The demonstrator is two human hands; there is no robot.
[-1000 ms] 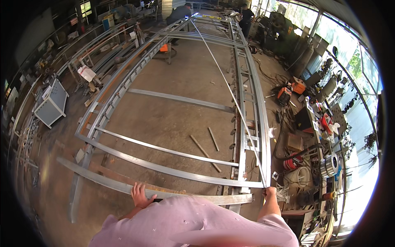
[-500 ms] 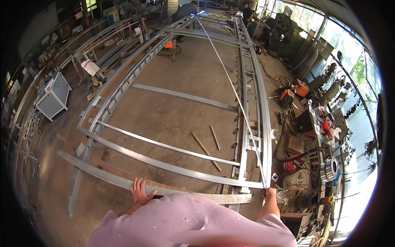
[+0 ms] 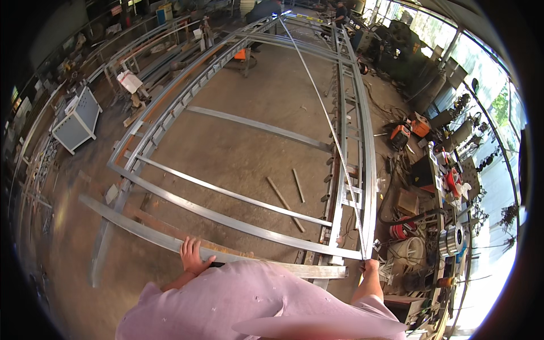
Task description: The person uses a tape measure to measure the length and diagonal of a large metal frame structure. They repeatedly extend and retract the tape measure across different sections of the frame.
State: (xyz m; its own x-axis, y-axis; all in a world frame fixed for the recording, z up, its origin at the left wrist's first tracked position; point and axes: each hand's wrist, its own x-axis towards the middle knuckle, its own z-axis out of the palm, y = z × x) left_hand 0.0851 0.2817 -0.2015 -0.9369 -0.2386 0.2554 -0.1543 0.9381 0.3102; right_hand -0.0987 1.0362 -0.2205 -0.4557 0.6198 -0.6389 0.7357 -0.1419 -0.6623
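A large rectangular frame of grey steel tubes (image 3: 226, 220) lies before me, raised above the floor. Diagonally across it runs a taut measuring tape (image 3: 317, 90), from the far left corner to the near right corner. At that near corner my right hand (image 3: 371, 266) is closed on the tape's end; its fingers are partly hidden. My left hand (image 3: 194, 258) rests on a loose steel bar (image 3: 136, 229) close to my body, fingers stretched over it and thumb apart. A person (image 3: 263, 11) bends at the far left corner, beside a bright spot of light.
Another person (image 3: 340, 14) is at the far right. A grey cabinet (image 3: 76, 122) stands left of the frame. Along the right lie orange machines (image 3: 400, 136), cables, a white bucket (image 3: 407, 253) and a wire spool (image 3: 451, 240). Two thin strips (image 3: 285, 204) lie on the floor inside the frame.
The view has tilted and shifted slightly, so the far end sits higher and further right. Both hands keep their places on the bar and at the corner.
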